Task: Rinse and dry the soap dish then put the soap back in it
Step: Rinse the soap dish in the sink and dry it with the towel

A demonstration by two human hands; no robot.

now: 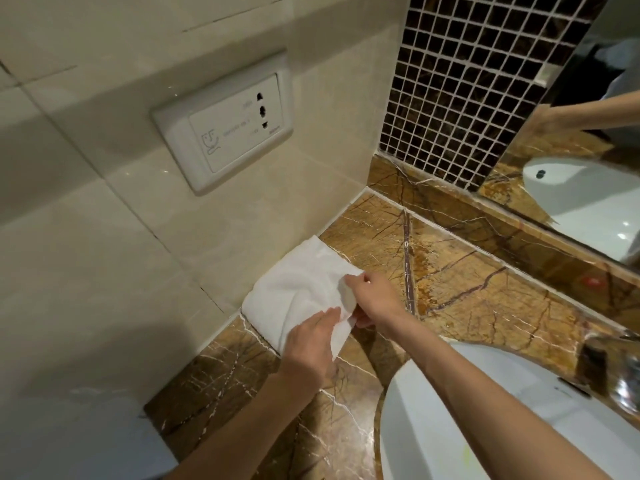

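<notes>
Right hand gripping white soap dish against towel, left hand flat, fingers extended, pressing towel at 7 o'clock of dish, on marble counter

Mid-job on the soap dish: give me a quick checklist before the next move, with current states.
1. White towel on the marble counter, against the wall: ok.
2. Right hand holding a small white object over the towel: ok; soap or dish, cannot tell.
3. Left hand pressing the towel's near corner: ok.
4. Dish dry: cannot tell.
5. Other task item located: not ok, not in view.
6. Sink basin beside the towel, unobstructed: ok.
</notes>
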